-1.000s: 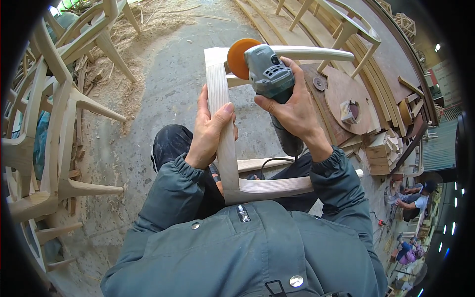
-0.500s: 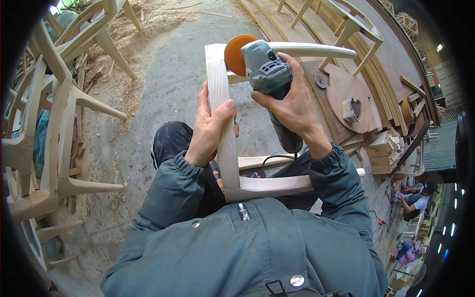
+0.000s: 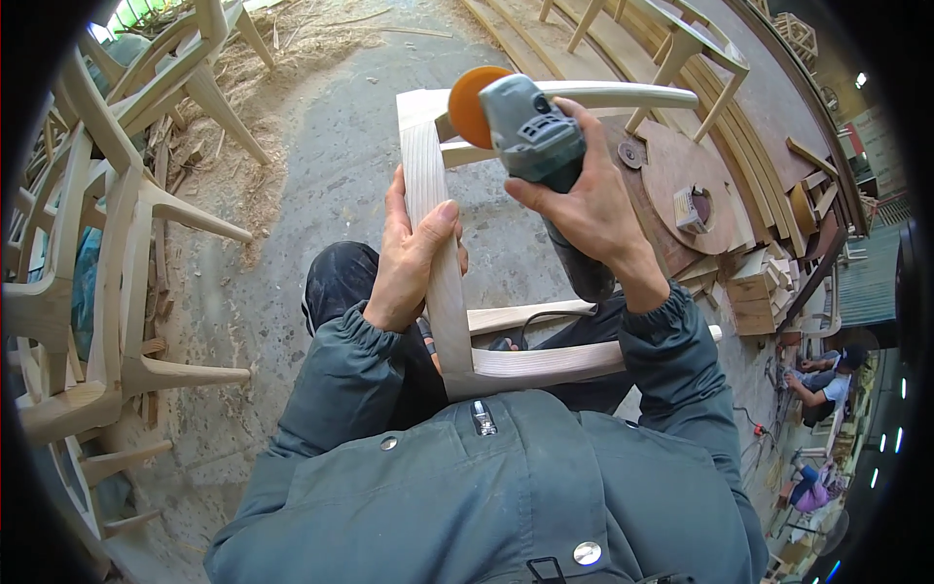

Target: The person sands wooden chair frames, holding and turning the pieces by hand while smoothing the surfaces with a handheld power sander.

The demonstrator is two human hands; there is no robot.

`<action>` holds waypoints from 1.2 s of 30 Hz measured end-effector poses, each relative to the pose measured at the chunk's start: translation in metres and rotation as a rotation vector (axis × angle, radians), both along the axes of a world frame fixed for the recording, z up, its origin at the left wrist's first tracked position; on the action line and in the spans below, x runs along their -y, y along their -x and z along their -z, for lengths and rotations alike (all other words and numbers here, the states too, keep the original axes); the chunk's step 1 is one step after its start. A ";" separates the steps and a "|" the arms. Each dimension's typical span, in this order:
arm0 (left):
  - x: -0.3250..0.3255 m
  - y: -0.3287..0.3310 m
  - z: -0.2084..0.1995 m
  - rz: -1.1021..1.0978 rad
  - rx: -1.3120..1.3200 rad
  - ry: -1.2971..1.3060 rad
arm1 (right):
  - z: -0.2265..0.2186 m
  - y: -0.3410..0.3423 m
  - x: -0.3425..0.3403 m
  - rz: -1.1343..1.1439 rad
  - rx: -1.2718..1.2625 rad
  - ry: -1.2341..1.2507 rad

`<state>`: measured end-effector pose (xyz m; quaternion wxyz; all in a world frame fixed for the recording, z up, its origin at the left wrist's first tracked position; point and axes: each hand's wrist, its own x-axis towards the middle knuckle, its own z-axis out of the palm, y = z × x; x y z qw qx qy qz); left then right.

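Note:
My left hand (image 3: 413,255) is wrapped round the upright rail of a pale wooden chair frame (image 3: 425,165), thumb on the near face. My right hand (image 3: 595,209) grips a grey angle grinder (image 3: 535,131) by its body. Its orange sanding disc (image 3: 477,105) is tilted beside the frame's far corner joint; whether it touches the wood I cannot tell. One leg of the frame runs right from that far corner, and another leg (image 3: 545,362) runs right close to my jacket. The grinder's lower end hangs below my right wrist.
Unfinished wooden chairs (image 3: 117,243) stand at the left, near wood shavings (image 3: 263,107). On the right lie long planks (image 3: 739,146), a round board (image 3: 686,190) with a small box on it, and a crate of offcuts (image 3: 764,292). Other people (image 3: 827,384) sit at the far right.
My right hand has shifted slightly right with the grinder, taking the disc a little away from the frame's corner. My left hand keeps its hold on the frame.

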<state>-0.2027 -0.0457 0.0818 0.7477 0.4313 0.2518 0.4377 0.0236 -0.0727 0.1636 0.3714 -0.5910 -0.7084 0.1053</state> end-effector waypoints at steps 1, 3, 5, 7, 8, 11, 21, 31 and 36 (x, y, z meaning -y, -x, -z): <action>0.000 0.000 -0.001 -0.004 -0.001 0.001 | -0.003 0.005 -0.002 -0.024 0.018 0.011; 0.001 0.001 0.001 -0.008 -0.013 -0.010 | -0.011 0.011 -0.003 -0.044 0.041 0.050; 0.003 0.003 0.002 -0.012 -0.022 -0.020 | -0.017 0.007 -0.004 -0.007 0.051 0.097; 0.004 0.007 0.002 -0.005 -0.028 -0.001 | -0.021 -0.003 0.000 0.033 0.065 0.138; 0.003 0.008 0.002 -0.005 -0.027 -0.004 | -0.021 -0.012 0.004 0.084 0.073 0.102; -0.001 0.004 0.003 -0.013 -0.049 -0.038 | -0.021 -0.019 0.008 0.151 0.066 0.068; 0.006 0.000 -0.002 0.012 -0.047 -0.004 | -0.029 0.008 -0.008 0.080 0.106 0.198; 0.000 0.002 -0.005 0.006 0.001 -0.006 | 0.009 -0.117 0.016 0.421 -0.109 -0.143; 0.001 -0.001 -0.009 0.009 -0.022 -0.017 | 0.006 -0.187 0.017 0.722 -0.503 -0.208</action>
